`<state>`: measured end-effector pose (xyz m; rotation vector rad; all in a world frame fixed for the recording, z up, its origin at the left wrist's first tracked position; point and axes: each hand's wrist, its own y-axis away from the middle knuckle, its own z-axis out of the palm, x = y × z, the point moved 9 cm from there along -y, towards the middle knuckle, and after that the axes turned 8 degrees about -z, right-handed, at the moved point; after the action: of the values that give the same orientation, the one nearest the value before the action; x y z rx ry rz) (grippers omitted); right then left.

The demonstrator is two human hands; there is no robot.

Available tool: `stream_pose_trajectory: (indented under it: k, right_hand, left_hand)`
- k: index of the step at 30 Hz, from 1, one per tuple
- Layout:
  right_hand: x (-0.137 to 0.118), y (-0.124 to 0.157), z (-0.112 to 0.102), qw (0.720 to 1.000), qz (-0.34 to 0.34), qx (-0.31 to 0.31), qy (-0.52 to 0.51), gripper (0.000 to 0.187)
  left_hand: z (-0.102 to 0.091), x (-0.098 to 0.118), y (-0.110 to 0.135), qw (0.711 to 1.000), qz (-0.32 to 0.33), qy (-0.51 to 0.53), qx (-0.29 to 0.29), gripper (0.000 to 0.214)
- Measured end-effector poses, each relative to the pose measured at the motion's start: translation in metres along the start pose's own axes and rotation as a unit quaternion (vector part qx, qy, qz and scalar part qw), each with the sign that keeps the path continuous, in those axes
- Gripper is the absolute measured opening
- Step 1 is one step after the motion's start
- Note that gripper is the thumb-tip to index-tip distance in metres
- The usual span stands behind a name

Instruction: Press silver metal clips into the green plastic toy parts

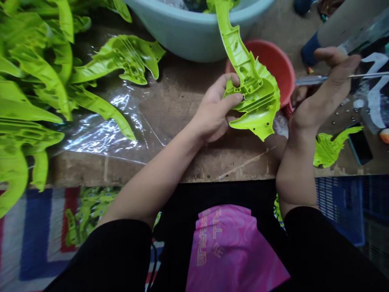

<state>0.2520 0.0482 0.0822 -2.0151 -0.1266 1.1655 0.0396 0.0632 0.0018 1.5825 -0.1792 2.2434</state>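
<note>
My left hand (214,109) is closed on a lime-green moulded plastic shell (253,87), thumb and fingers pinching its left edge above the wooden bench. The shell's long neck points up towards a pale blue basin. My right hand (322,93) is raised to the right of the shell, fingers curled round a screwdriver (328,78) whose thin metal shaft runs off to the right. The two hands are apart, with an orange cup behind them.
A heap of matching green shells (33,81) lies on clear plastic film at the left. The pale blue basin (194,32) and the orange cup (278,61) stand at the back. Small screws (343,115), another green piece (331,148) and a phone (360,146) lie at the right.
</note>
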Motion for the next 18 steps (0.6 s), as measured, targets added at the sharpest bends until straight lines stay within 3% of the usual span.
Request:
stream_pose_trajectory:
  k: [2, 5, 7, 11, 14, 16, 18]
  right_hand:
    - [-0.007, 0.003, 0.011, 0.996, 0.01, -0.032, -0.077, 0.05]
    - [-0.017, 0.009, 0.031, 0.97, 0.054, -0.105, -0.213, 0.024]
    - [-0.02, 0.015, 0.041, 0.953, 0.106, -0.161, -0.235, 0.032]
    - [-0.019, 0.034, 0.048, 0.914, 0.214, -0.272, -0.211, 0.073]
    - [-0.011, 0.029, 0.018, 0.917, 0.247, -0.24, -0.202, 0.076]
    - [0.001, 0.01, -0.027, 0.954, 0.22, -0.16, -0.123, 0.069]
    - [0.004, -0.013, -0.087, 0.987, 0.136, -0.048, 0.075, 0.061]
  left_hand:
    - [0.007, 0.002, 0.006, 1.0, 0.0, 0.01, -0.026, 0.026]
    - [0.016, 0.005, 0.012, 0.998, 0.013, 0.023, -0.065, 0.029]
    - [0.015, 0.008, 0.014, 0.997, 0.032, 0.006, -0.063, 0.032]
    - [0.011, 0.016, 0.019, 0.996, 0.055, -0.022, -0.061, 0.053]
    - [0.015, 0.018, 0.018, 0.992, 0.045, 0.003, -0.12, 0.079]
    - [0.017, 0.018, 0.014, 0.985, 0.059, 0.014, -0.16, 0.083]
    - [0.014, 0.016, 0.006, 0.982, 0.091, 0.013, -0.168, 0.074]
